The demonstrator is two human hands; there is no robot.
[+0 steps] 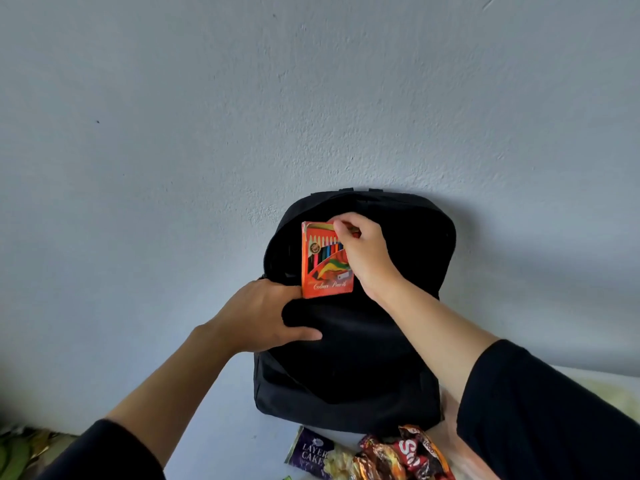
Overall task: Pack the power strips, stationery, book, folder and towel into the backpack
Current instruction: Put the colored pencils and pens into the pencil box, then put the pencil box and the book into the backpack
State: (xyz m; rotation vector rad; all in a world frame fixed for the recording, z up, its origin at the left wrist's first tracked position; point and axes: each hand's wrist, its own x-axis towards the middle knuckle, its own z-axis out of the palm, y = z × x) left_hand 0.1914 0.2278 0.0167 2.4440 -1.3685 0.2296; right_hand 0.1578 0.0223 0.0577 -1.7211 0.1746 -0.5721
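Two hands share the work, each for its own reason. Your left hand (258, 315) has its fingers tucked behind the front panel of the soft black fabric backpack (346, 375), with the thumb laid across the outside. That grip pinches the limp cloth and pulls the mouth of the main compartment wide; without it, I judge, the panel would sag shut. Your right hand (365, 252) pinches the top edge of the flat orange cardboard box of colour pencils (323, 268) between fingertips and thumb, holding it upright with its printed face toward you. The box hangs at the mouth of the bag, its lower edge level with the rim of the front panel, just beside your left fingers. Whether it sits inside that rim, I cannot tell. Held by the top, it can slide straight down, narrow end first.

The backpack stands on the pale tabletop (221, 410) and leans back on the rough blue-grey plastered wall (173, 133), which props it up. Its cloth is matt and slack, with a zip track along the left of the opening. The box is stiff, glossy and sharp-cornered. Nearer you lie a crinkly purple foil Layer Cake packet (310, 453) and a heap of shiny red-brown snack wrappers (405, 452), no part of the packing list.
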